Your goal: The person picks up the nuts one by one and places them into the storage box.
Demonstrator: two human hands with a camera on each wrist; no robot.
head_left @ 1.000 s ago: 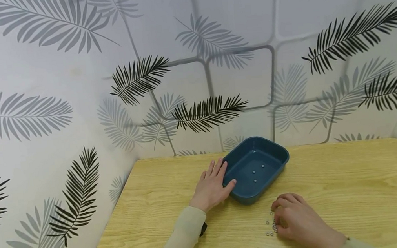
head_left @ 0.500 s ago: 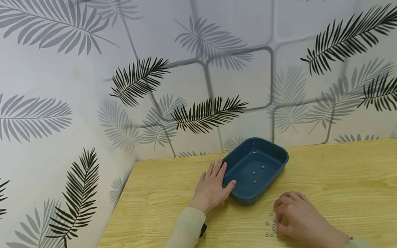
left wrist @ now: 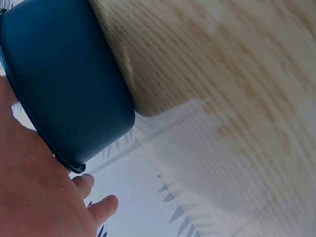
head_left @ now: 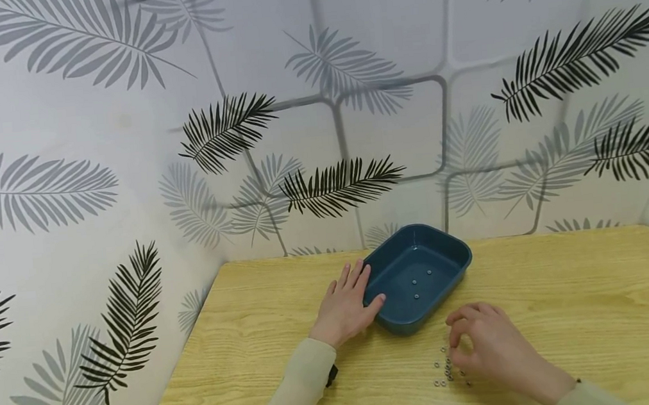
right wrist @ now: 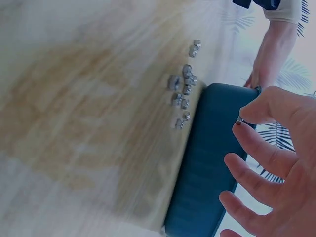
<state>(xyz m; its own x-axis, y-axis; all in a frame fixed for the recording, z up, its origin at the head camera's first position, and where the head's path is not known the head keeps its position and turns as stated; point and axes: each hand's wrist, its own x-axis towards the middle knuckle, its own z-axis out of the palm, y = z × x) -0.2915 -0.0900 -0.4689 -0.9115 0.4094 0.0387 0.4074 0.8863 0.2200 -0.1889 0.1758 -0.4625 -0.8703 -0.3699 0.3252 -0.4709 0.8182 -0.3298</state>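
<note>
A small metal nut [right wrist: 239, 120] is pinched between the thumb and index fingertip of a person's right hand [head_left: 490, 345], the grip narrowed to the piece itself, while the remaining fingers are held apart from it, slightly bent. The nut is held above a wood-grained table [head_left: 244, 338], near the close end of a deep blue basin [head_left: 393, 296]. Loose nuts [head_left: 448, 370] are scattered on the tabletop just beside the right hand, some bunched together, others lying slightly apart. Three nuts [head_left: 415, 282] are seen on the basin's floor, none touching another. The basin's left rim is touched by the left hand [head_left: 346, 303], its fingers extended and its thumb spread wide toward the near corner. Both forearms are covered by pale sleeves [head_left: 294, 385], and a black object [head_left: 332, 375] is partly seen below the left wrist. The table is backed by a pale wall [head_left: 307, 139] patterned with black and gray leaves.
</note>
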